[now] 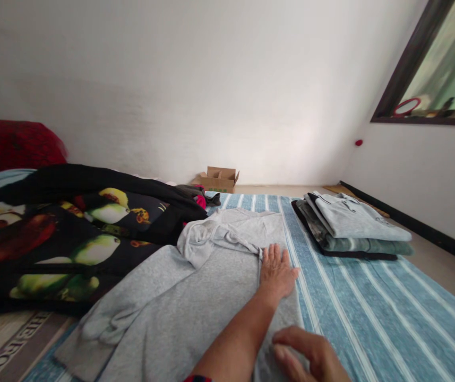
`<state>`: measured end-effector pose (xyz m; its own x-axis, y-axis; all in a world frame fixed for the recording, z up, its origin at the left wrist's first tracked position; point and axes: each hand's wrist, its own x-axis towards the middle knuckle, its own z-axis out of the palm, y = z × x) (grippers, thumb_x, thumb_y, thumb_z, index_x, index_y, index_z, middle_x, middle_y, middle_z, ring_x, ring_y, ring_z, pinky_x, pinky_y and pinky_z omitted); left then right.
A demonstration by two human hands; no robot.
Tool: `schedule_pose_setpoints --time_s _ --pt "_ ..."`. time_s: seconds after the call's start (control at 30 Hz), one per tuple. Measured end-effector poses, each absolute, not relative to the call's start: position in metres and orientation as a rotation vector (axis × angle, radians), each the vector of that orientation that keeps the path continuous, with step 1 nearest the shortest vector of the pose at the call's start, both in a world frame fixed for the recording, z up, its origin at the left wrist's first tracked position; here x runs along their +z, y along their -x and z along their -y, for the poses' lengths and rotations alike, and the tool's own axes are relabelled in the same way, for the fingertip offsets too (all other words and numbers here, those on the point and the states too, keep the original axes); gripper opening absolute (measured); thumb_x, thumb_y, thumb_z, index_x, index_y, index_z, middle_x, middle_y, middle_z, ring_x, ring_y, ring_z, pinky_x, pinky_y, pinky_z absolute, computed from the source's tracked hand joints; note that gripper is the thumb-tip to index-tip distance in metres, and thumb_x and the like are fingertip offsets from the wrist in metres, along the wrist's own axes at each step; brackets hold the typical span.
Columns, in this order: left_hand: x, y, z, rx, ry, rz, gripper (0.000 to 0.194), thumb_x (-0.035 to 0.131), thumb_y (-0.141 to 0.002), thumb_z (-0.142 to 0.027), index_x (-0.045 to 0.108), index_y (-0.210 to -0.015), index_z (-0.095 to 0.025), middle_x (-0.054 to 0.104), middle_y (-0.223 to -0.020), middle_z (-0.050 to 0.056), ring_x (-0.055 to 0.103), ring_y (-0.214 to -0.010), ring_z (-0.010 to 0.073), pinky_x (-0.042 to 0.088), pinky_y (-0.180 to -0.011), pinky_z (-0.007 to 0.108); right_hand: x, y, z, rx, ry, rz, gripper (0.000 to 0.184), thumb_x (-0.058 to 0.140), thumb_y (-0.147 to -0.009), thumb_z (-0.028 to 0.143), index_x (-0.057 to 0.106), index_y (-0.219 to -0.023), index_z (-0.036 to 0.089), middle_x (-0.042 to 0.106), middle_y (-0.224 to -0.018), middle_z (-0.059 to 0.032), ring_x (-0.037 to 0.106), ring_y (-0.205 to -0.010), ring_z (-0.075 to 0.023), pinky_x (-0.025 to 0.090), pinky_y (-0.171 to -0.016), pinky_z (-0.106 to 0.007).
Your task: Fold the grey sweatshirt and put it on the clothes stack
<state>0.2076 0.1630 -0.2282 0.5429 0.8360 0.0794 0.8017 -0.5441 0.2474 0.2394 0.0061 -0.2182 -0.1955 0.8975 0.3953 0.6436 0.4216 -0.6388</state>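
Grey shirt: the shirt (211,286) lies spread on the striped bed sheet (342,297), between the dark patterned blanket (92,239) and the folded pile, one sleeve slanting out to the lower left, the cloth bunched near the top.
Left hand: the hand (278,271) rests palm down on the shirt's right side, fingers stretched out and close together, thumb out to the side, gripping nothing.
Right hand: the hand (310,353) is low at the shirt's near right edge, thumb and forefinger bent and slightly parted; the other fingers I cannot make out.
Folded pile: the clothes (362,223) sit stacked on the sheet, right of the shirt and apart from it, light grey on top, green and black below.
Far end: an open cardboard box (219,180) by the white wall (219,90).
Left side: a red bundle (16,143) behind the blanket.
Upper right: a dark-framed window (442,69) with a round red-rimmed mirror (407,106).
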Motion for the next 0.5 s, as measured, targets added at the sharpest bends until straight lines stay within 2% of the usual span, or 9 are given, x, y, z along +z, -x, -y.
schedule_pose_setpoints --time_s 0.07,0.17,0.27,0.37,0.43,0.5 --pt "-0.229 -0.207 -0.163 0.269 -2.605 -1.384 0.069 0.024 -0.090 -0.056 0.033 -0.144 -0.014 0.025 -0.153 0.012 0.014 -0.142 0.0281 0.007 -0.115 0.046 -0.183 -0.258 -0.022 0.494 1.453 1.792 0.036 0.039 -0.093 0.040 0.068 -0.088 0.020 0.069 -0.079 -0.0021 0.064 -0.072 -0.0147 0.050 -0.067 -0.021" --pt "-0.231 -0.207 -0.163 0.292 -2.615 -1.384 0.067 0.023 -0.092 -0.050 0.031 -0.144 -0.009 0.025 -0.152 0.015 0.014 -0.142 0.0276 0.008 -0.115 0.045 -0.154 -0.288 -0.074 0.369 1.824 1.650 0.041 0.039 -0.091 0.039 0.068 -0.075 0.015 0.065 -0.068 -0.0037 0.063 -0.068 -0.0160 0.044 -0.062 -0.023" --pt "-0.234 -0.207 -0.163 0.352 -2.622 -1.398 0.069 0.023 -0.092 -0.051 0.031 -0.143 -0.005 0.026 -0.151 0.017 0.015 -0.142 0.0274 0.007 -0.116 0.045 -0.157 -0.316 -0.142 0.314 1.997 1.530 0.043 0.034 -0.090 0.033 0.069 -0.089 0.008 0.066 -0.075 -0.0092 0.066 -0.080 -0.0204 0.043 -0.071 -0.029" --pt "-0.235 -0.208 -0.163 0.322 -2.616 -1.403 0.072 0.024 -0.092 -0.053 0.032 -0.143 -0.003 0.025 -0.151 0.017 0.013 -0.142 0.0269 0.006 -0.116 0.044 -0.176 -0.331 -0.198 0.412 2.127 1.473 0.037 0.044 -0.089 0.036 0.068 -0.079 0.010 0.066 -0.067 -0.0100 0.066 -0.064 -0.0184 0.046 -0.063 -0.032" --pt "-0.235 -0.209 -0.164 0.310 -2.609 -1.420 0.071 0.024 -0.092 -0.054 0.032 -0.143 -0.004 0.025 -0.151 0.017 0.013 -0.142 0.0264 0.006 -0.116 0.044 -0.188 -0.334 -0.223 0.506 2.190 1.461 0.037 0.050 -0.088 0.041 0.066 -0.072 0.011 0.064 -0.061 -0.0065 0.063 -0.054 -0.0142 0.046 -0.056 -0.028" --pt "-0.235 -0.209 -0.164 0.323 -2.610 -1.432 0.071 0.025 -0.092 -0.054 0.031 -0.143 -0.005 0.027 -0.151 0.016 0.013 -0.142 0.0264 0.007 -0.116 0.045 -0.198 -0.332 -0.240 0.573 2.235 1.458 0.036 0.054 -0.088 0.043 0.064 -0.075 0.011 0.063 -0.063 -0.0022 0.059 -0.050 -0.0097 0.047 -0.053 -0.024"
